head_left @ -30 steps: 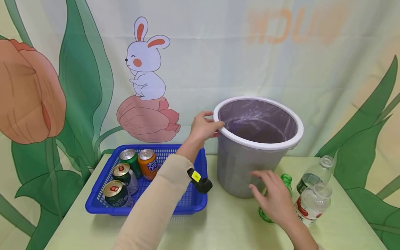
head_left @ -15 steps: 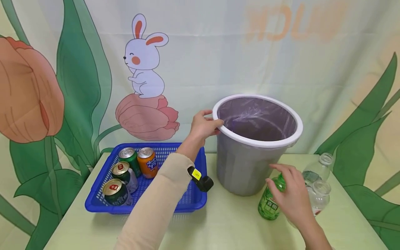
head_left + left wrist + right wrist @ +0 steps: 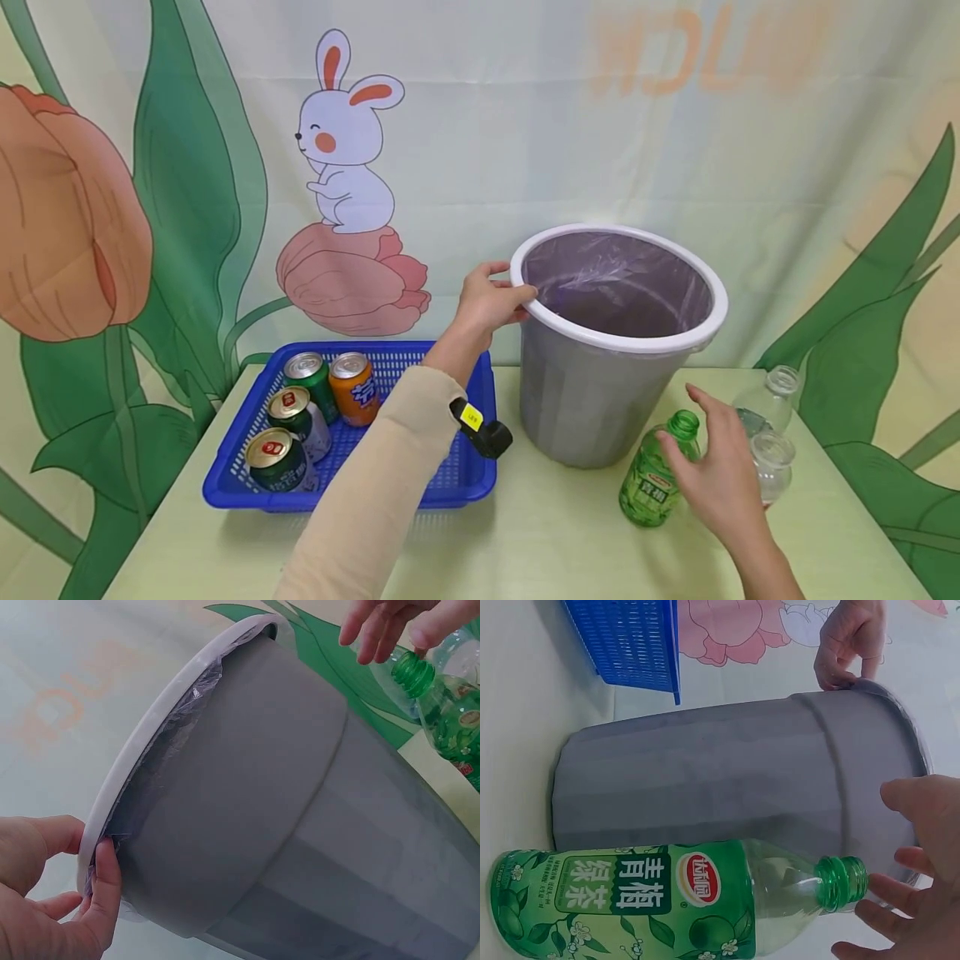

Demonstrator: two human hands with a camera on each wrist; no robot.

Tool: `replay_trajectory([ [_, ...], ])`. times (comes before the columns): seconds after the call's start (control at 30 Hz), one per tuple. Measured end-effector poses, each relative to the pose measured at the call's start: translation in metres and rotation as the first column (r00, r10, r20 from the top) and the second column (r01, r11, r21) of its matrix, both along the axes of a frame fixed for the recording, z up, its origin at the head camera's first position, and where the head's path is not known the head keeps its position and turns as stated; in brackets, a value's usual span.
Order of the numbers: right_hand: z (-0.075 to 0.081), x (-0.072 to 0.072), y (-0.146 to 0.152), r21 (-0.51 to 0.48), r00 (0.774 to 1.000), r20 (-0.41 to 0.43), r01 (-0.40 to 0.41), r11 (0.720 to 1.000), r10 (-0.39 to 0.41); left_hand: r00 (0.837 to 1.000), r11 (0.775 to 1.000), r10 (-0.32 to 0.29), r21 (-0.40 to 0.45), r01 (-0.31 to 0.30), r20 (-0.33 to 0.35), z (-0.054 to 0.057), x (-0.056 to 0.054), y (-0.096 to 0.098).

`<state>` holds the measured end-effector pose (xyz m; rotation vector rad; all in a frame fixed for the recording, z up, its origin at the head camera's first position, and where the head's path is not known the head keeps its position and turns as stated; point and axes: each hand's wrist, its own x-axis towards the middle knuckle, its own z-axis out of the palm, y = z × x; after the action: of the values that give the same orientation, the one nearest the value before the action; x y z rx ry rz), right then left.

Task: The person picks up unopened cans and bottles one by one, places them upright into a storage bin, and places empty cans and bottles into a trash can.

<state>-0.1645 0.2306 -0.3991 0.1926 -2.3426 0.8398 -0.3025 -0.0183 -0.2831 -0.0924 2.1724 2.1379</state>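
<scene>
My left hand (image 3: 483,304) pinches the white rim of a grey trash bin (image 3: 588,408), thumb on the inner side and fingers outside. A thin clear liner covers the bin's inside and folds over the rim. My right hand (image 3: 720,475) is beside a green plastic tea bottle (image 3: 651,483), thumb and fingers spread apart and not closed round it. In the right wrist view, the fingertips are right by the uncapped neck of the green bottle (image 3: 843,883). The bottle stands upright in front of the bin, its label facing me.
Two clear bottles, one nearer (image 3: 774,475) and one farther (image 3: 780,398), stand behind my right hand, partly hidden. At left, a blue plastic basket (image 3: 352,502) holds several drink cans, one of them orange (image 3: 354,392). A printed curtain (image 3: 465,125) hangs behind the table.
My right hand has moved right, from in front of the green bottle to its right side, uncovering the label and hiding more of the clear bottles. The left hand stays on the rim.
</scene>
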Motion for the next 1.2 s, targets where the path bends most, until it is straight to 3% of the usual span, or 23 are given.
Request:
replay_trajectory([
  [0.37,-0.013,-0.001,0.0,0.0,0.994,0.093,0.053,0.999,-0.053,1.0,1.0,0.0,-0.001,0.0,0.0,-0.001,-0.003,0.0],
  [0.57,-0.018,-0.001,0.0,-0.007,0.992,0.102,0.073,0.997,-0.072,1.0,1.0,0.005,-0.008,-0.005,0.009,-0.002,-0.003,-0.001],
  [1.2,-0.04,-0.005,0.002,-0.016,0.983,0.171,0.072,0.997,-0.068,1.0,1.0,-0.007,-0.014,0.007,0.002,0.0,-0.002,-0.001],
])
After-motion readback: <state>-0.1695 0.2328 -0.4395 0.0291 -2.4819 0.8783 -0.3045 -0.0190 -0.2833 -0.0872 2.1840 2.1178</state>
